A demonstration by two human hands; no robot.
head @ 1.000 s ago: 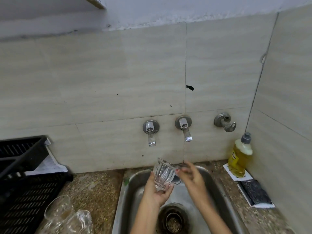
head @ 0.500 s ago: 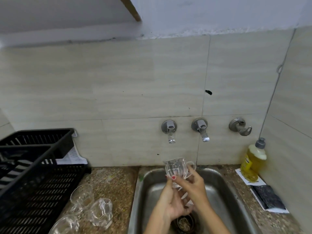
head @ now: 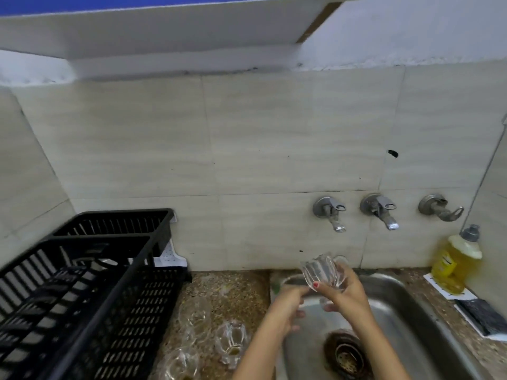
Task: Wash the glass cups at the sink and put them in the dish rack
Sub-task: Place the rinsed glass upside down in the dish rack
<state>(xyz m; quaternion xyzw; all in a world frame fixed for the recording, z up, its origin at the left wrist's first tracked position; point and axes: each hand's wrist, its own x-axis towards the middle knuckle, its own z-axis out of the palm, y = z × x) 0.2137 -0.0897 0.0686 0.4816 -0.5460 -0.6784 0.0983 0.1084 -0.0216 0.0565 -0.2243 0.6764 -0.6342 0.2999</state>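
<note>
My right hand (head: 347, 296) grips a ribbed clear glass cup (head: 322, 271) with a handle, tilted, above the back left of the steel sink (head: 400, 305). The thumb with a red nail presses on its side. My left hand (head: 288, 307) is blurred just below and left of the cup, fingers loosely curled and holding nothing. Three more glass cups (head: 231, 338) lie on the speckled counter between the sink and the black plastic dish rack (head: 96, 239) on the left. What is inside the rack is hard to make out.
Three wall taps (head: 380, 212) stick out of the tiled wall above the sink; no water runs. A yellow soap bottle (head: 454, 263) and a dark scrub pad (head: 484, 316) sit at the sink's right. The drain (head: 345, 355) is near the front. A white shelf (head: 164, 31) hangs overhead.
The view has swung left and up, showing more of the rack. The cup has passed to my right hand alone; my left hand has dropped away from it to the lower left.
</note>
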